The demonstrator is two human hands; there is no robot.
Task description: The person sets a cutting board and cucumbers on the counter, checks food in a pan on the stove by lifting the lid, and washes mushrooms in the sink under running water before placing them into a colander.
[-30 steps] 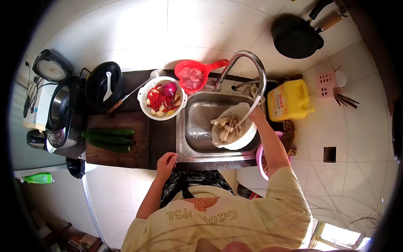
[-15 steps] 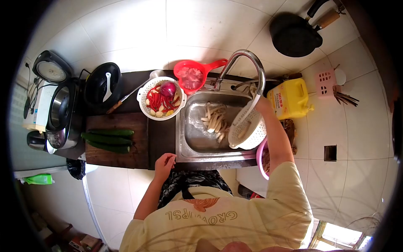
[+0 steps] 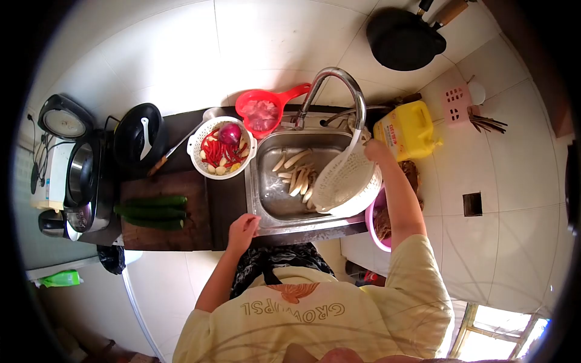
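Note:
My right hand grips the rim of a white colander, held tilted over the right side of the steel sink. The colander's mouth faces left, and no pieces show inside it. Several long pale pieces, which look like cut mushrooms, lie on the sink bottom to its left. Above the colander arches the chrome faucet, with a pale stream or spout end running down toward the rim. Near the sink's front left corner is my left hand, fingers curled together, with nothing visible in them.
A white basket holds red chilies, garlic and an onion. Behind it sits a red strainer of meat. Cucumbers lie on a cutting board. Right of the sink are a yellow jug and a pink basin.
The pale piece inside the colander is no longer there, and the pieces in the sink are spread further left. My right hand still holds the colander tilted. The whole view has shifted slightly.

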